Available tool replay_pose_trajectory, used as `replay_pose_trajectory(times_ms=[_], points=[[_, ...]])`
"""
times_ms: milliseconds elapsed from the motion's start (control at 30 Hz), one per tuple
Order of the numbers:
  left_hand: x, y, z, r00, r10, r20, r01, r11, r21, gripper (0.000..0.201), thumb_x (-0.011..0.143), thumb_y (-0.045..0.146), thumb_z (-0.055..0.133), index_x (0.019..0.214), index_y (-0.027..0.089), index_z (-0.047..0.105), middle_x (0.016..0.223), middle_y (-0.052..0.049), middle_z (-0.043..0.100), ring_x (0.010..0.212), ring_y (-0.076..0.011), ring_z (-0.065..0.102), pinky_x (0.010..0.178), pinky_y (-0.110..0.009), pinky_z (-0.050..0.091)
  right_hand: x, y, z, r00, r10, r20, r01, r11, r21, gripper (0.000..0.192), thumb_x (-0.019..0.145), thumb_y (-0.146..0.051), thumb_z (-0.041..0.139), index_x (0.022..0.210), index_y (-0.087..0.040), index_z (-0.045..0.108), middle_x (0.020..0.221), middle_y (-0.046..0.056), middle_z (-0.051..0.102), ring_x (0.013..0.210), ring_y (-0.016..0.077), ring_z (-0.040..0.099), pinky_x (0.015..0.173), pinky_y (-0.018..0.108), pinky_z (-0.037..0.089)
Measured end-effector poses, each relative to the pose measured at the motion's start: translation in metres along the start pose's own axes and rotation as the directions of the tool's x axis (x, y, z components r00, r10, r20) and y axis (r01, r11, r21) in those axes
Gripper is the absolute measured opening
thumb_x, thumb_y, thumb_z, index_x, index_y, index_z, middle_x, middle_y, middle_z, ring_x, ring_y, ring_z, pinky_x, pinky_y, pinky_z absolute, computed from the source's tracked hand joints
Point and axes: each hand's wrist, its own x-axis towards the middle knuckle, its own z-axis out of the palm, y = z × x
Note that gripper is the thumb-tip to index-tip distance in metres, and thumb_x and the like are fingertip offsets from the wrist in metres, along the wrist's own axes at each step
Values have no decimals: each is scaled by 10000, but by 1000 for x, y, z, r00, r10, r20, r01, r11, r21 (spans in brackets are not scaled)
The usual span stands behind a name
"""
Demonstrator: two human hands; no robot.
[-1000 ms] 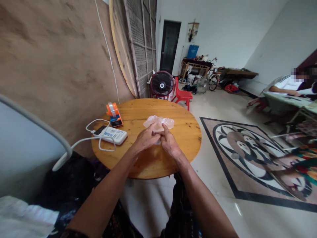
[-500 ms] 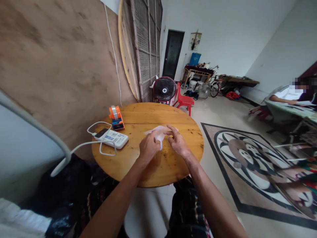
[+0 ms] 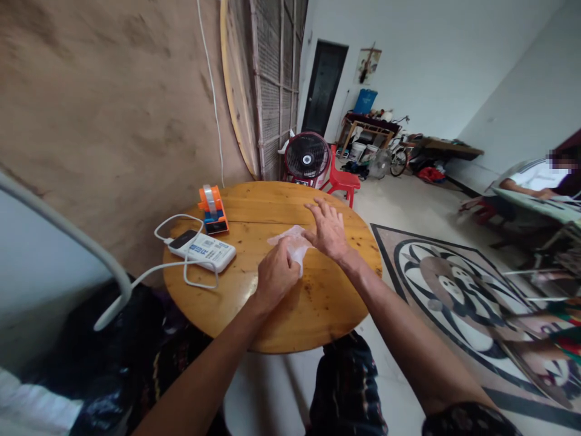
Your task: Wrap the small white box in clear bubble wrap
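A thin, whitish, see-through crumpled sheet (image 3: 296, 254) lies over the middle of the round wooden table; whether it is plastic film or tissue I cannot tell. My left hand (image 3: 278, 271) is closed on its near left side, with fingers curled and part of the sheet hidden beneath them. Fingers spread, my right hand (image 3: 330, 229) hovers just to the right. Its thumb tip comes close to the sheet's right edge, and I cannot tell if they touch.
On the left of the table (image 3: 254, 203) stand an orange tape dispenser (image 3: 213, 209) and a white power bank (image 3: 211, 251) with looping cables. Beyond the far edge are a fan (image 3: 307, 158) and a red plastic chair (image 3: 344, 178). At far right a person (image 3: 538, 178) sits by another table.
My right hand has lifted off the sheet, moving up and away with its fingers spreading. My left hand stays closed on the sheet. The view has shifted slightly.
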Motion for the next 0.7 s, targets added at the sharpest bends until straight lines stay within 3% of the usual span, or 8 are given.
replay_pose_trajectory(times_ms=[100, 200, 267, 333, 400, 533, 633, 700], points=[[-1, -2, 3, 1000, -12, -24, 13, 1000, 15, 398, 777, 153, 494, 1167, 225, 501, 932, -41, 667, 897, -217, 634, 783, -319, 462, 18, -4, 2, 996, -64, 64, 67, 997, -32, 652, 646, -220, 786, 1263, -206, 573, 1470, 162, 409, 1268, 377, 414, 991, 554, 333], [-2, -4, 6, 999, -5, -46, 6, 1000, 11, 347, 778, 151, 495, 1117, 220, 512, 931, -48, 660, 888, -215, 626, 785, -325, 460, 36, -4, 6, 983, -114, 141, 112, 994, 18, 284, 682, -201, 745, 964, -203, 710, 1290, 120, 601, 1174, 336, 510, 977, 518, 346], [-3, -5, 7, 998, -4, -58, 4, 1000, 1, 337, 776, 148, 501, 1104, 223, 516, 938, -53, 658, 909, -218, 619, 801, -329, 458, 46, -1, 11, 979, -52, 199, 28, 992, 120, 79, 717, -167, 696, 780, -204, 726, 988, 75, 718, 980, 277, 608, 908, 458, 401], [-3, -5, 6, 998, -11, -67, 11, 1000, -1, 324, 767, 146, 512, 1081, 223, 527, 932, -56, 654, 925, -225, 610, 821, -338, 454, 54, 5, 16, 962, 52, 268, -127, 955, 268, 93, 710, -121, 673, 674, -195, 717, 683, 26, 690, 735, 209, 624, 765, 370, 452], [-4, -4, 6, 997, -15, -76, 15, 1000, 5, 299, 755, 143, 524, 1043, 219, 545, 919, -58, 651, 930, -232, 600, 841, -351, 448, 60, 13, 20, 930, 123, 347, -267, 873, 408, 115, 673, -84, 675, 608, -175, 702, 527, -8, 611, 572, 157, 573, 619, 293, 439], [-5, -4, 7, 993, 9, -119, -10, 1000, -11, 227, 748, 143, 541, 963, 207, 571, 889, -54, 649, 909, -231, 590, 849, -360, 441, 64, 30, 27, 835, 182, 519, -462, 745, 482, 131, 639, -62, 661, 540, -148, 656, 475, -34, 562, 461, 91, 490, 488, 214, 378], [-6, -4, 9, 987, 19, -158, -24, 999, -27, 173, 750, 120, 533, 899, 196, 579, 878, -50, 648, 889, -218, 589, 825, -343, 446, 63, 41, 34, 765, 197, 613, -538, 719, 440, 110, 655, -62, 628, 581, -141, 646, 489, -46, 559, 456, 64, 477, 468, 173, 373], [-5, -5, 9, 986, 39, -163, -44, 999, -25, 160, 743, 102, 530, 865, 190, 585, 872, -52, 645, 877, -214, 583, 811, -335, 447, 61, 46, 40, 743, 206, 637, -561, 712, 424, 89, 661, -67, 621, 608, -137, 638, 501, -45, 562, 457, 62, 484, 461, 166, 380]])
